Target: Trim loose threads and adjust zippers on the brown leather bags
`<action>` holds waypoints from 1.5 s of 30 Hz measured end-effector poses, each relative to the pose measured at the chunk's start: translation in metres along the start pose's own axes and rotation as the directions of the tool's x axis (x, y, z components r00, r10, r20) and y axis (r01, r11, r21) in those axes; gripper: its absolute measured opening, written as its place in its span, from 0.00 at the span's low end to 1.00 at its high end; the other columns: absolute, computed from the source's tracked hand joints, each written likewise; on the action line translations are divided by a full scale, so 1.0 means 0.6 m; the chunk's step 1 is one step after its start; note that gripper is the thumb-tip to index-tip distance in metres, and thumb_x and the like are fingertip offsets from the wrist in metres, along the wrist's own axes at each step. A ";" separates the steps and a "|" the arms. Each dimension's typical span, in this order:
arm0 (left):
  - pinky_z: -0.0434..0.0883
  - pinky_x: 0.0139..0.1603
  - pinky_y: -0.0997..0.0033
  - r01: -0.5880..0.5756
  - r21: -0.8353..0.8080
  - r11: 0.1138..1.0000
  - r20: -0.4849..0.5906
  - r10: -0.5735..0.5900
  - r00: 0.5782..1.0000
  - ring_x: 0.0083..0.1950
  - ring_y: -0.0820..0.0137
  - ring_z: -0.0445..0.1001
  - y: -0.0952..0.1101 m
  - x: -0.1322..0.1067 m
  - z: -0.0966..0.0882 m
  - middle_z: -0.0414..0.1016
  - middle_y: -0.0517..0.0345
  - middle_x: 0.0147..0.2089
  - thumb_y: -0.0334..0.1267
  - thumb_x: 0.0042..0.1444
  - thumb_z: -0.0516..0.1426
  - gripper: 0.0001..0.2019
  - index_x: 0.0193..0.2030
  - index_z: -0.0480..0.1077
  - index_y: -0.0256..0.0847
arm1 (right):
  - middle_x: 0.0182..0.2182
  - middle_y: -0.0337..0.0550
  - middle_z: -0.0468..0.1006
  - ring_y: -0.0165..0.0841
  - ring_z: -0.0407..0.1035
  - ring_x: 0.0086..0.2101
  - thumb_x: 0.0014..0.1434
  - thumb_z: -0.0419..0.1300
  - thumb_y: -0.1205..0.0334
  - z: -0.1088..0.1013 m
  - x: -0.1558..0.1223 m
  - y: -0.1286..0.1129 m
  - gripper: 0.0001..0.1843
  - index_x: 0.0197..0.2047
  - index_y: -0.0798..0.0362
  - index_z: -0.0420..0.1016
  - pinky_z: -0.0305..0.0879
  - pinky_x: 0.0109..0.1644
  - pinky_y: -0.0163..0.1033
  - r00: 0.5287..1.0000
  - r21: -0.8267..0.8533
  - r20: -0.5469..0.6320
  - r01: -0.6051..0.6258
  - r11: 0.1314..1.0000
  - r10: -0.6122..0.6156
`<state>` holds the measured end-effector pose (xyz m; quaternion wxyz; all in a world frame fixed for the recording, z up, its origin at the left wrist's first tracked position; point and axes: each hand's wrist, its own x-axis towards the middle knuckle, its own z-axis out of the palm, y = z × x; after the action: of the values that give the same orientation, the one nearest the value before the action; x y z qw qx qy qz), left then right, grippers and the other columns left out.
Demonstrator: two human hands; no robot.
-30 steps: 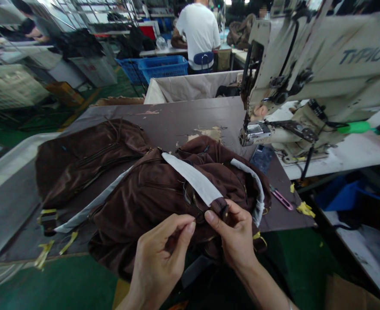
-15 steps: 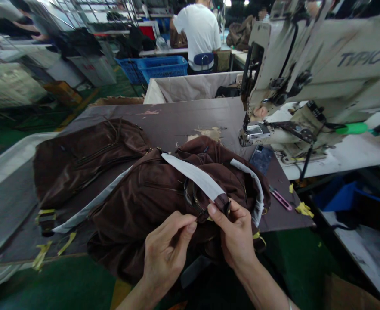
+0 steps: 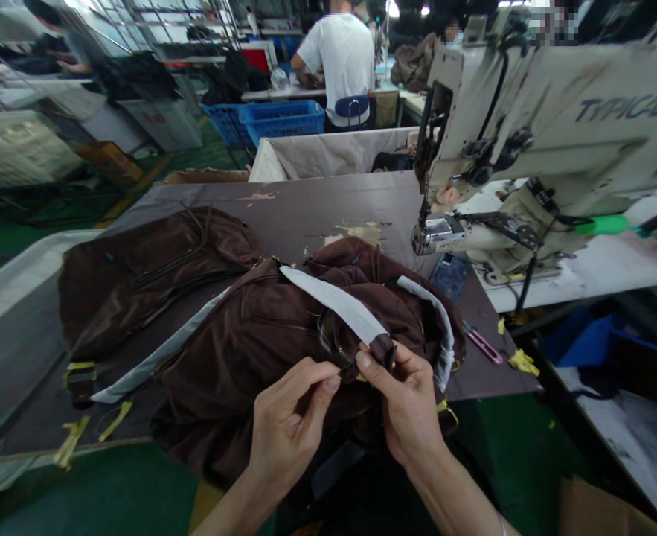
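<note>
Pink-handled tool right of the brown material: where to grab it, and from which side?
Probably by its pink handle, from above and the right. The tool lies on the table, handle slanting right and toward the wearer, darker end close to the brown material.

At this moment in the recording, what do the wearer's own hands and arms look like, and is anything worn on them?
The left hand and right hand are ungloved, with no ring visible. Neither arm shows a sleeve within the picture. A thin, pale band shows on the right arm at the bottom edge; its material is too small to tell.
</note>
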<state>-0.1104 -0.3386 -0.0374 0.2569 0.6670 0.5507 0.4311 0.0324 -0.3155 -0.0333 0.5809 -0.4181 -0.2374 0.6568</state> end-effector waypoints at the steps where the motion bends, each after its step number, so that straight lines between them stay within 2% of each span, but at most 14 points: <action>1: 0.68 0.35 0.80 0.002 0.003 1.000 0.023 -0.002 1.000 0.33 0.76 0.71 0.004 0.004 -0.005 0.72 0.60 0.34 0.30 0.59 0.56 0.06 0.41 0.73 0.41 | 0.29 0.39 0.78 0.30 0.69 0.31 0.49 0.71 0.64 0.000 0.000 0.001 0.09 0.36 0.54 0.81 0.67 0.39 0.36 1.000 0.015 -0.001 -0.007 1.000 0.007; 5: 0.68 0.42 0.78 0.028 0.039 0.999 0.185 -0.035 0.982 0.40 0.74 0.73 0.018 0.018 -0.036 0.74 0.60 0.39 0.32 0.60 0.56 0.06 0.42 0.72 0.43 | 0.28 0.38 0.76 0.30 0.68 0.30 0.49 0.71 0.63 0.003 0.001 0.004 0.10 0.37 0.54 0.81 0.68 0.39 0.37 1.000 0.066 -0.013 -0.028 0.997 0.029; 7: 0.68 0.41 0.78 0.050 0.076 0.996 0.233 -0.067 0.970 0.39 0.75 0.72 0.021 0.019 -0.049 0.73 0.61 0.37 0.33 0.60 0.56 0.03 0.39 0.71 0.42 | 0.27 0.38 0.76 0.29 0.67 0.29 0.49 0.71 0.63 0.004 0.002 0.005 0.11 0.38 0.54 0.81 0.68 0.39 0.38 0.999 0.059 -0.023 -0.035 0.998 0.036; 10: 0.66 0.36 0.77 0.074 0.118 0.990 0.203 -0.097 0.974 0.35 0.75 0.70 0.023 0.016 -0.051 0.70 0.62 0.33 0.35 0.60 0.57 0.03 0.35 0.69 0.41 | 0.28 0.39 0.76 0.29 0.67 0.29 0.48 0.72 0.62 0.005 0.003 0.005 0.12 0.38 0.55 0.81 0.67 0.37 0.37 0.999 0.035 -0.035 -0.039 0.999 0.040; 14: 0.65 0.36 0.76 0.073 0.129 0.989 0.121 -0.089 0.989 0.35 0.75 0.68 0.032 0.019 -0.037 0.69 0.62 0.33 0.36 0.61 0.55 0.05 0.34 0.68 0.40 | 0.27 0.39 0.76 0.28 0.67 0.28 0.47 0.72 0.63 0.004 0.000 0.004 0.12 0.37 0.55 0.81 0.66 0.36 0.36 0.999 0.029 -0.014 -0.046 0.999 0.047; 20: 0.64 0.39 0.75 0.044 0.147 0.988 0.256 -0.081 0.963 0.36 0.75 0.68 0.036 0.029 -0.044 0.70 0.63 0.35 0.37 0.62 0.54 0.04 0.36 0.69 0.42 | 0.29 0.40 0.78 0.29 0.69 0.30 0.48 0.72 0.63 0.002 -0.004 0.001 0.11 0.36 0.55 0.80 0.67 0.38 0.36 0.999 0.064 -0.009 -0.052 0.997 0.053; 24: 0.64 0.40 0.75 0.022 0.169 0.985 0.225 -0.061 0.972 0.37 0.75 0.69 0.041 0.031 -0.049 0.69 0.62 0.35 0.36 0.63 0.53 0.05 0.35 0.68 0.42 | 0.29 0.41 0.78 0.30 0.70 0.30 0.46 0.73 0.64 0.002 -0.002 0.003 0.12 0.36 0.56 0.81 0.68 0.38 0.37 0.999 0.065 -0.004 -0.052 0.997 0.053; 28: 0.64 0.39 0.75 -0.048 0.169 0.984 0.292 -0.004 0.956 0.37 0.75 0.69 0.053 0.049 -0.062 0.70 0.61 0.35 0.36 0.63 0.53 0.06 0.36 0.69 0.41 | 0.28 0.40 0.78 0.29 0.69 0.30 0.46 0.73 0.64 0.004 -0.003 0.002 0.11 0.35 0.55 0.81 0.67 0.39 0.37 1.000 0.062 -0.014 -0.025 0.998 0.026; 32: 0.65 0.45 0.73 -0.175 0.218 0.960 0.235 0.123 0.964 0.43 0.73 0.69 0.072 0.075 -0.074 0.71 0.60 0.41 0.35 0.62 0.54 0.05 0.41 0.71 0.43 | 0.26 0.38 0.77 0.27 0.68 0.29 0.44 0.74 0.65 0.008 -0.005 0.001 0.10 0.31 0.56 0.80 0.65 0.36 0.34 1.000 0.026 -0.010 0.007 1.000 -0.007; 34: 0.65 0.47 0.72 -0.210 0.248 0.946 0.276 0.139 0.951 0.45 0.72 0.69 0.081 0.085 -0.072 0.71 0.60 0.42 0.35 0.62 0.54 0.06 0.42 0.72 0.44 | 0.26 0.38 0.77 0.27 0.67 0.28 0.44 0.74 0.65 0.008 -0.005 0.002 0.10 0.31 0.56 0.80 0.65 0.35 0.34 1.000 0.016 0.001 0.022 1.000 -0.022; 38: 0.63 0.44 0.71 -0.176 0.288 0.941 0.347 0.069 0.935 0.41 0.72 0.67 0.085 0.097 -0.061 0.69 0.61 0.37 0.35 0.61 0.55 0.04 0.37 0.71 0.42 | 0.25 0.38 0.75 0.27 0.65 0.27 0.45 0.73 0.64 0.004 -0.006 0.005 0.10 0.30 0.57 0.79 0.63 0.33 0.34 0.999 -0.015 0.007 0.036 0.999 -0.036; 41: 0.63 0.42 0.72 -0.132 0.262 0.956 0.376 0.024 0.926 0.40 0.73 0.66 0.080 0.099 -0.058 0.67 0.62 0.36 0.34 0.59 0.56 0.02 0.35 0.69 0.42 | 0.24 0.39 0.75 0.27 0.64 0.26 0.46 0.73 0.62 0.002 -0.008 0.008 0.11 0.30 0.58 0.78 0.62 0.32 0.35 0.999 -0.057 0.016 0.049 0.997 -0.049; 45: 0.62 0.40 0.72 -0.060 0.202 0.977 0.385 -0.023 0.923 0.38 0.73 0.65 0.078 0.100 -0.053 0.66 0.62 0.34 0.32 0.59 0.55 0.04 0.32 0.67 0.40 | 0.24 0.39 0.74 0.28 0.63 0.26 0.46 0.73 0.61 0.001 -0.010 0.014 0.12 0.29 0.58 0.78 0.60 0.31 0.35 0.996 -0.131 0.004 0.088 0.988 -0.088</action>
<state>-0.1123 -0.2975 0.0340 0.2840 0.7671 0.5257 0.2335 0.0271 -0.3229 -0.0381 0.5810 -0.4450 -0.2975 0.6132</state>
